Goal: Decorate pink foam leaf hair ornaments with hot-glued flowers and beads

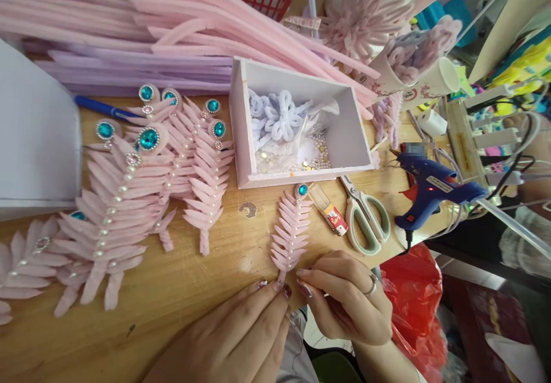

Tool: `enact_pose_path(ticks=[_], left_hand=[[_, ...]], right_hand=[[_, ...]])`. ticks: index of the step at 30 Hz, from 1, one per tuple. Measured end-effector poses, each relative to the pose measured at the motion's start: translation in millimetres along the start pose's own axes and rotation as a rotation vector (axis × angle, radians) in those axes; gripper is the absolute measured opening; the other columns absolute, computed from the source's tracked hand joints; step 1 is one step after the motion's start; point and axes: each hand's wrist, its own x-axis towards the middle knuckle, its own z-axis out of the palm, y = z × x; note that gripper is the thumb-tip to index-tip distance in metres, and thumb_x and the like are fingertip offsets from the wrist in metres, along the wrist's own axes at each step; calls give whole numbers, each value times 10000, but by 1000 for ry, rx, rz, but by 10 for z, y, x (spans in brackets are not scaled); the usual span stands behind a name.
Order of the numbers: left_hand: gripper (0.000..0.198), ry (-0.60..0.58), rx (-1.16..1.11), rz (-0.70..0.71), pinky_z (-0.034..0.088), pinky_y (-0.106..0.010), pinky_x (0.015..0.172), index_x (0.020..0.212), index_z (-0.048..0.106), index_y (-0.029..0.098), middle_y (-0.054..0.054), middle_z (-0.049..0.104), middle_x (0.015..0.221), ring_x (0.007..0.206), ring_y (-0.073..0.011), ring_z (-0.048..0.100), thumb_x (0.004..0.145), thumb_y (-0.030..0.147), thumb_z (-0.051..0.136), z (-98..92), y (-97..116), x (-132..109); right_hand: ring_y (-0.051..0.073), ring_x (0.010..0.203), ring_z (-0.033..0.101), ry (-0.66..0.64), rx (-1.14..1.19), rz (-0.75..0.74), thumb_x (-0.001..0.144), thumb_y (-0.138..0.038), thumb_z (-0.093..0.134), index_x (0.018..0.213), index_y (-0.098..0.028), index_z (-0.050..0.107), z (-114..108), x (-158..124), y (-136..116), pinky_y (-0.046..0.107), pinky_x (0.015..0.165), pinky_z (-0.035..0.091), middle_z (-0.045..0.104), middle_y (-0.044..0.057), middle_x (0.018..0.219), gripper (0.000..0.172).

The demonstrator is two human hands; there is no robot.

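Note:
Between the fingertips of my left hand (241, 328) is the stem of a small pink pipe-cleaner feather (293, 231). It lies on the wooden table with a row of pearls down its middle and a blue gem at its top. My right hand (350, 297), a ring on one finger, is pinched close to the stem's right side; whatever its fingertips hold is too small to make out. Just beyond the hands lie a utility-blade case (328, 211) with a red and yellow label and green-handled scissors (365, 219).
A white box (301, 177) holds lilac loops and beads. Several finished pink feathers (112, 211) lie left, near a blue pen (105, 107). Pink pipe cleaners (241, 15) fill the back. A blue glue gun (430, 185) stands right, above a red plastic bag (413, 291).

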Motion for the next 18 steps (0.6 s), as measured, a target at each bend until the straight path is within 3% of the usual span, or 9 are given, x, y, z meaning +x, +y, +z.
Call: enact_pose_path(ticks=[8, 13, 18], left_hand=[[360, -6, 8, 6, 265, -269, 1296, 1085, 747, 131, 1, 806, 1139, 1161, -100, 726, 1098, 83, 390, -22, 5, 2], [356, -7, 0, -8, 274, -264, 1293, 1087, 747, 118, -4, 805, 1152, 1161, -114, 724, 1105, 95, 392, -22, 9, 7], [351, -6, 7, 4, 261, -265, 1304, 1096, 739, 122, -4, 800, 1148, 1183, -103, 713, 1094, 72, 392, -8, 6, -12]], right_hand=[[164, 650, 722, -82, -11, 6, 916, -37, 654, 1159, -161, 712, 1, -9, -5, 301, 547, 607, 779, 41, 820, 278], [161, 676, 723, -81, -15, 2, 941, -53, 652, 1122, -140, 716, -8, -4, -3, 299, 562, 613, 776, 53, 828, 210], [169, 673, 719, -76, -2, 9, 918, -40, 648, 1177, -144, 726, -14, -29, -2, 305, 554, 614, 766, 49, 841, 290]])
